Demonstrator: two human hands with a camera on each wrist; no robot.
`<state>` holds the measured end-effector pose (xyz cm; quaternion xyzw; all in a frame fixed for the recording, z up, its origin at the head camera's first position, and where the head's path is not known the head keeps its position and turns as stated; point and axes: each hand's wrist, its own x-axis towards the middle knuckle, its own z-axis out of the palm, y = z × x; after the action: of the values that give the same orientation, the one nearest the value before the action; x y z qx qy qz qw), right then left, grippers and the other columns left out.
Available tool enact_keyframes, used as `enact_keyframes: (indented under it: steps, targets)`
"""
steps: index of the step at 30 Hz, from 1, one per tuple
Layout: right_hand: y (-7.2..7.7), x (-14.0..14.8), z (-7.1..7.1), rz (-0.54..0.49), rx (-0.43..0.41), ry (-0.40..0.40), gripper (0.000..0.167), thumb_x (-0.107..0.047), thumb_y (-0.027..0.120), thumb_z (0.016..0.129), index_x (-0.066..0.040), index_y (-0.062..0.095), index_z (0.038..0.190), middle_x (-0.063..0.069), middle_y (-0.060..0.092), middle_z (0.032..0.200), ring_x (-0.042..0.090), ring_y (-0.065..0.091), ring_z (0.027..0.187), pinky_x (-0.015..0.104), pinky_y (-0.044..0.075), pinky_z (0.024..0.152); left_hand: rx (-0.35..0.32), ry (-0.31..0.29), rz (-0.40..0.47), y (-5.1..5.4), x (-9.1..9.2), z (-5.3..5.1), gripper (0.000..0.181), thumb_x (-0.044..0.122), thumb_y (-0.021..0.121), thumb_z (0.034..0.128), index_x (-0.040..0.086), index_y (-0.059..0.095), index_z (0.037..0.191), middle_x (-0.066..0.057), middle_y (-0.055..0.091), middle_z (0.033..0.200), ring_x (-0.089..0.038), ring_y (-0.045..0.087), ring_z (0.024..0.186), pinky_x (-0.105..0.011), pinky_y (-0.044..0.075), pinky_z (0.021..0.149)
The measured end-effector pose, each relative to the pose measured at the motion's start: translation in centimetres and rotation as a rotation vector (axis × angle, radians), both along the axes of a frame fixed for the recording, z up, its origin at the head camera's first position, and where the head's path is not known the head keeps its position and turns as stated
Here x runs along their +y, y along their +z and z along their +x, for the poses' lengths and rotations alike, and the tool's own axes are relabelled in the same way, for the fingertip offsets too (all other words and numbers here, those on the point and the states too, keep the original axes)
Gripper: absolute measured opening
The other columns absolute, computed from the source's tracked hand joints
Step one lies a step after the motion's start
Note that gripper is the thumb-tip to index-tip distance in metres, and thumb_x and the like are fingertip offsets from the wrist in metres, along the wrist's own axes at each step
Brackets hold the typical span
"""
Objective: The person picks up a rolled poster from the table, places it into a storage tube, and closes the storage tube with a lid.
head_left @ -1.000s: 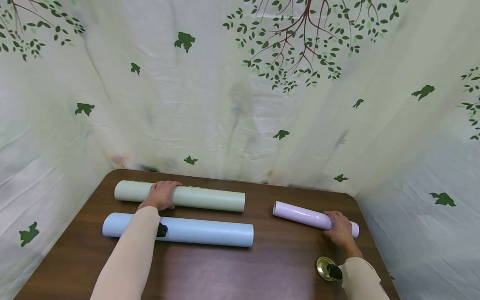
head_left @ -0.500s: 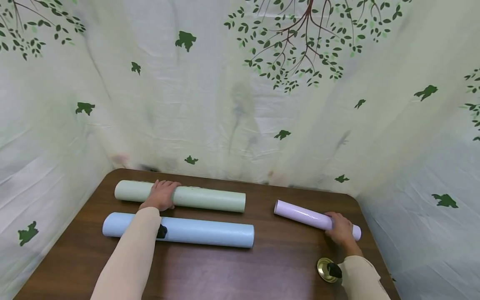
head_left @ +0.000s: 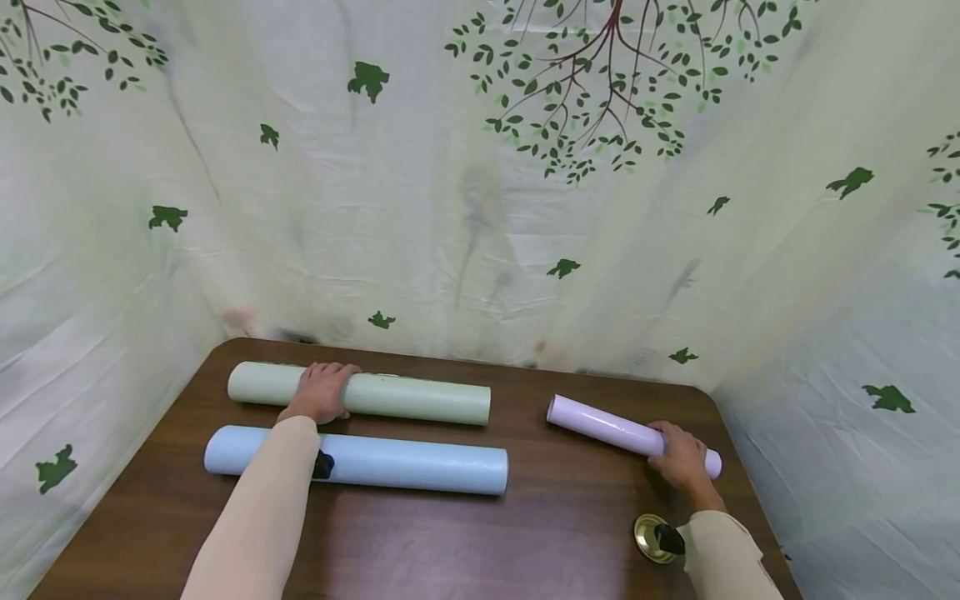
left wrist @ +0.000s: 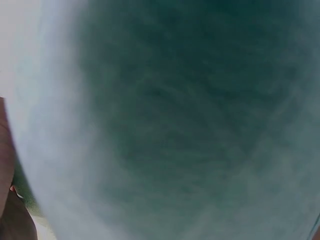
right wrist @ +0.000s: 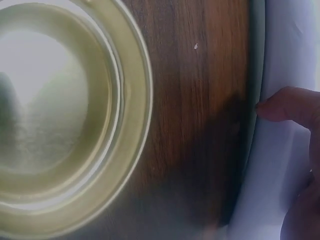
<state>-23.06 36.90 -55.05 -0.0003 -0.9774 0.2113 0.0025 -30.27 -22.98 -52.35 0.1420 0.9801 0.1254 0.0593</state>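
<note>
On the table's far left lies a pale green roll (head_left: 420, 398), and my left hand (head_left: 321, 393) grips it from above, fingers over its top. Nearer to me a light blue roll (head_left: 420, 464) lies under my left forearm. At the right, my right hand (head_left: 682, 458) holds a thinner lilac roll (head_left: 603, 424) near its right end. In the right wrist view, the thumb of my right hand (right wrist: 302, 120) presses the side of the lilac roll (right wrist: 267, 175). A large blurred pale-green surface (left wrist: 175, 125) fills most of the left wrist view.
A round gold dish (head_left: 647, 538) stands on the brown table (head_left: 465, 542) beside my right wrist. Behind the table and along both sides hangs a pale cloth (head_left: 420, 208) printed with leaves and branches.
The left end of the lilac roll has shifted slightly away from me, with my right hand still on it. My left hand, the green roll and the blue roll hold their places.
</note>
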Motion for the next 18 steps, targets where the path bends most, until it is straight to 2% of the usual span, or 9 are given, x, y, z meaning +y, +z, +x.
enact_keyframes:
  steps: [8, 18]
  targets:
    - [0.8, 0.1, 0.4, -0.01, 0.043, 0.021, 0.053, -0.004, 0.073, 0.069, 0.003, 0.057, 0.119, 0.031, 0.059, 0.117, 0.049, 0.055, 0.105, 0.062, 0.032, 0.085, -0.005, -0.012, -0.012, 0.1, -0.3, -0.1, 0.073, 0.015, 0.085, 0.0699, 0.004, 0.05, 0.133, -0.025, 0.052, 0.129, -0.05, 0.041, 0.12, -0.065, 0.026, 0.1]
    - [1.9, -0.1, 1.0, -0.025, 0.09, 0.048, 0.055, -0.003, 0.075, 0.067, 0.001, 0.059, 0.119, 0.029, 0.061, 0.115, 0.047, 0.057, 0.101, 0.061, 0.034, 0.082, 0.005, 0.001, 0.033, 0.0, -0.5, 0.0, 0.074, 0.015, 0.087, 0.067, 0.005, 0.052, 0.132, -0.025, 0.052, 0.128, -0.05, 0.042, 0.118, -0.066, 0.027, 0.098]
